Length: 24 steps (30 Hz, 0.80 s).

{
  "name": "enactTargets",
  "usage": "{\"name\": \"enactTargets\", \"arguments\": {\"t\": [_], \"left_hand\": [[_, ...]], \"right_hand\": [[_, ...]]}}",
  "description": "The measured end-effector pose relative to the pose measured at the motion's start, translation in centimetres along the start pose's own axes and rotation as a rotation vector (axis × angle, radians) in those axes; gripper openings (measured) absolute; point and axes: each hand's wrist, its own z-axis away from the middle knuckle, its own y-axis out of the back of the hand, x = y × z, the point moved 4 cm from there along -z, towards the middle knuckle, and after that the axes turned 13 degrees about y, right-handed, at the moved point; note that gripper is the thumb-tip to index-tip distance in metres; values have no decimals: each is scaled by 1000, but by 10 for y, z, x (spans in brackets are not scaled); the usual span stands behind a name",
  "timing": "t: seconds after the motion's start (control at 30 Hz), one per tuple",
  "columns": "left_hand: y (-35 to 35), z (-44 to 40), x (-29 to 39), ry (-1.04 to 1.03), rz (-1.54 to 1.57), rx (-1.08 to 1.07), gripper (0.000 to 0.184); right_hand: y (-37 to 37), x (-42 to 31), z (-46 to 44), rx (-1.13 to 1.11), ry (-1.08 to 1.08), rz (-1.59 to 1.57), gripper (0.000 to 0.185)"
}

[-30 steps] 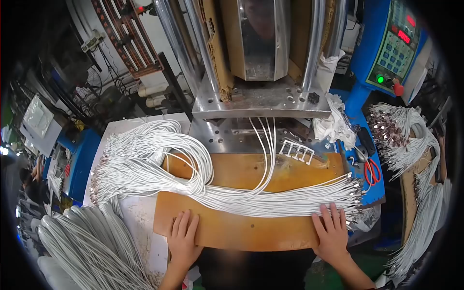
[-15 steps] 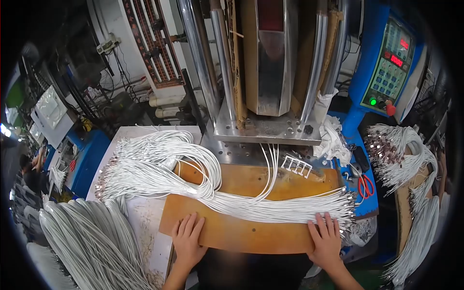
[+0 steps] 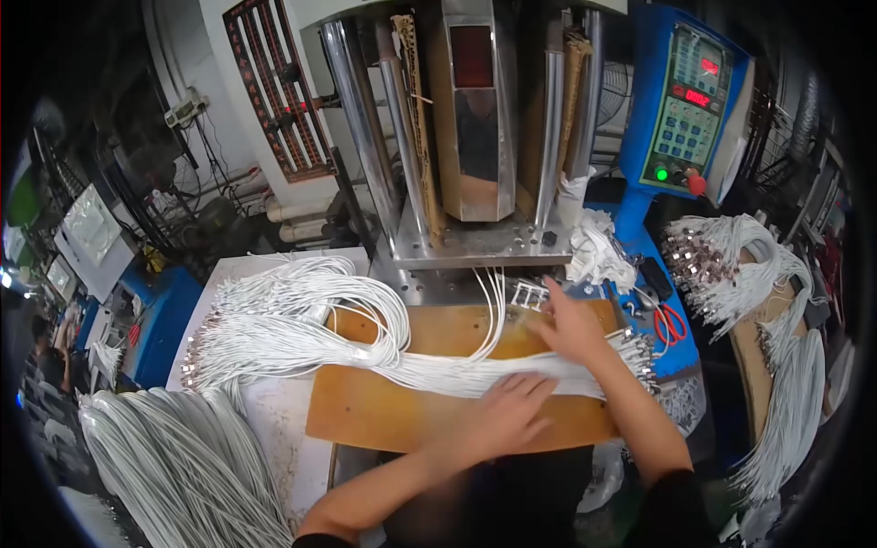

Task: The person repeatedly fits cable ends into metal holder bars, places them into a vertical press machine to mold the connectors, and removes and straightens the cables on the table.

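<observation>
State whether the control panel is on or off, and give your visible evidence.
On: the panel shows lit red digits and a glowing green light.

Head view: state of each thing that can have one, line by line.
Left hand: open, over cables, contact unclear
Right hand: open, near white frame
White cables: bundled, lying across brown board
Control display: red digits lit
Green light: on
Red-handled scissors: lying down, blades unclear
</observation>
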Motion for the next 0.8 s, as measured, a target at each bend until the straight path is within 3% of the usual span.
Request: {"name": "enactTargets", "arguments": {"t": [0.03, 0.07, 0.13, 0.17, 0.23, 0.37, 0.43, 0.47, 0.57, 0.67, 0.77, 0.8], "left_hand": [[-10, -14, 5, -57, -32, 49, 69], [-19, -21, 7, -61, -24, 36, 69], [-23, -31, -1, 155, -351, 188, 72], [-22, -27, -6, 140, -336, 170, 72], [-4, -5, -39, 304, -343, 86, 80], [49, 20, -85, 266, -133, 39, 42], [49, 15, -92, 188, -91, 72, 33], [50, 14, -91, 126, -65, 117, 24], [64, 7, -84, 218, 27, 85, 21], [54, 3, -85, 243, 57, 64, 18], [52, -3, -84, 193, 28, 103, 15], [56, -4, -90, 336, 146, 5, 14]], "right_hand": [[-8, 13, -14, 16, 11, 27, 47], [-3, 14, -20, 14, -4, 27, 47], [15, 6, -26, 102, 74, 144, 23], [35, 2, -17, 148, 60, 112, 17], [95, -18, 9, 162, 32, 1, 11], [178, 7, 90, 125, -181, -159, 8], [185, 23, 129, -162, -353, -231, 9], [182, 24, 137, -158, -362, -227, 9], [162, 37, 151, -434, -275, 338, 14], [128, 14, 111, -218, -174, 189, 23], [56, -31, 69, -12, 223, 132, 29], [29, -51, 58, 34, 348, 123, 29]]}}
